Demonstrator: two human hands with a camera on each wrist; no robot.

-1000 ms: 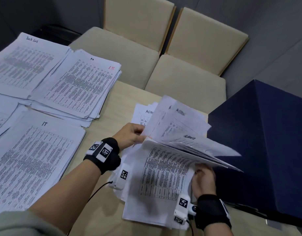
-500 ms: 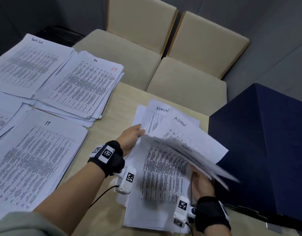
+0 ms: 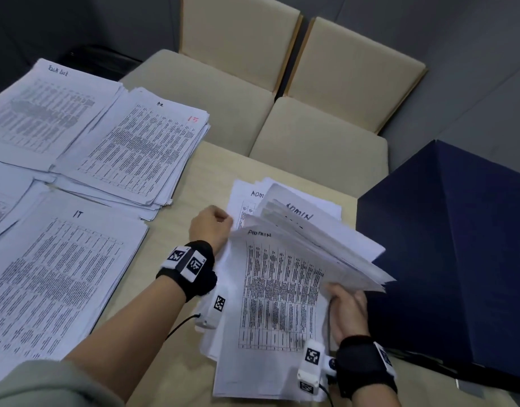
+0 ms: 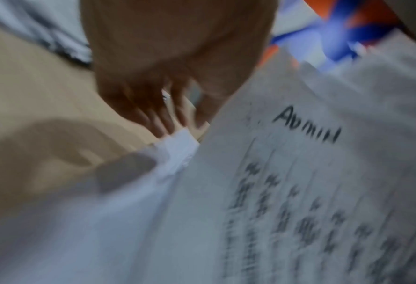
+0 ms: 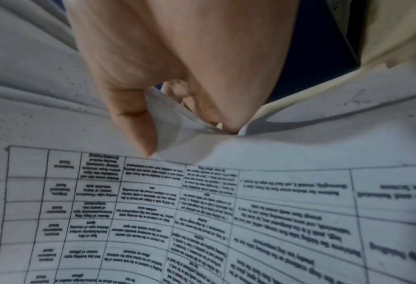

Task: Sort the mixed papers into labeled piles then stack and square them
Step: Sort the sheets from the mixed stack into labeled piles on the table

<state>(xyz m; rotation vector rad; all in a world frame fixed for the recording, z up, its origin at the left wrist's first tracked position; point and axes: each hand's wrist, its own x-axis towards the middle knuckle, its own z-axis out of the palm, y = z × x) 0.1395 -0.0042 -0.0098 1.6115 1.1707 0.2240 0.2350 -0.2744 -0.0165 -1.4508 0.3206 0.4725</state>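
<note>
Left hand (image 3: 210,227) drawn back, fingers loosely curled, right hand (image 3: 347,306) pinching lifted ADMIN sheets (image 3: 317,245).

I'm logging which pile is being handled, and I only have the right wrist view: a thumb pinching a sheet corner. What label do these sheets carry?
Observer: The head view shows ADMIN handwritten atop the flat sheet, under the lifted sheets that the right hand holds up.
Operator: Where is the left hand?
Observer: The left hand is at the stack's far left corner; its fingertips touch the paper edge.
Operator: Any other piles nearby?
Observer: An IT pile lies to the left on the table.
</note>
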